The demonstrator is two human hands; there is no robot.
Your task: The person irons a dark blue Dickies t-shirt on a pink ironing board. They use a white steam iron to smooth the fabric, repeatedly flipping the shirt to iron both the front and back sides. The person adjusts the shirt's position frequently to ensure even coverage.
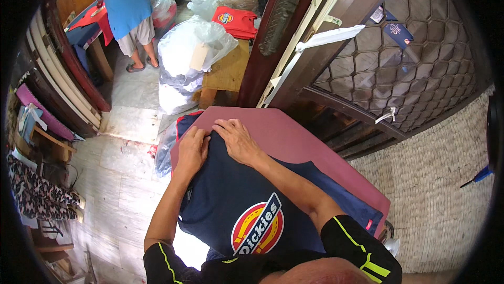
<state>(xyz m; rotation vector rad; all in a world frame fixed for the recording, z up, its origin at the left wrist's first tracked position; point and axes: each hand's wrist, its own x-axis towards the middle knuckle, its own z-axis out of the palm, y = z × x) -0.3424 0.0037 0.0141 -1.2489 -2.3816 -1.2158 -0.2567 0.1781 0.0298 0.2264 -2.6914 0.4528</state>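
A navy T-shirt with a round red and yellow print lies over a mauve padded board in front of me, its lower part close to my body. At the shirt's far edge, my left hand is closed on the cloth at the corner. Beside it, my right hand has its fingertips bent down over the same edge, pinching it. The two hands almost touch. Bluish cloth shows from under the shirt on the right.
Stuffed plastic bags stand beyond the board, beside a wooden stand bearing a folded red shirt. Farther off, a person in blue bends over a table. A mesh metal door closes in at right. Patterned trouser legs show at left.
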